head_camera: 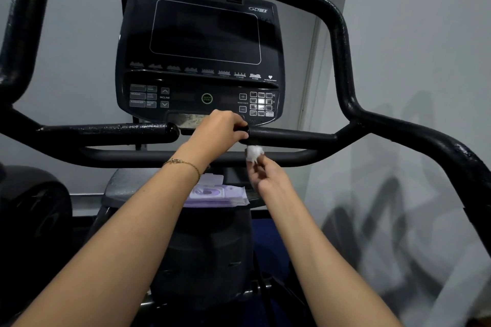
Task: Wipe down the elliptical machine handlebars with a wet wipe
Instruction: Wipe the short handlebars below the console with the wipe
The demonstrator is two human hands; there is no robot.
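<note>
left hand [218,130] grips one handlebar [292,137]; right hand [268,175] pinches one wipe [254,152].

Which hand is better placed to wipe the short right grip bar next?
The right hand: it pinches the wet wipe just below the bar. The left hand grips the bar's end and holds no wipe.

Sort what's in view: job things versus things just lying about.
Job: wipe, pinched by right hand; handlebar, gripped by left hand; wipe pack.
Lying about: console; ledge under the pack.
</note>
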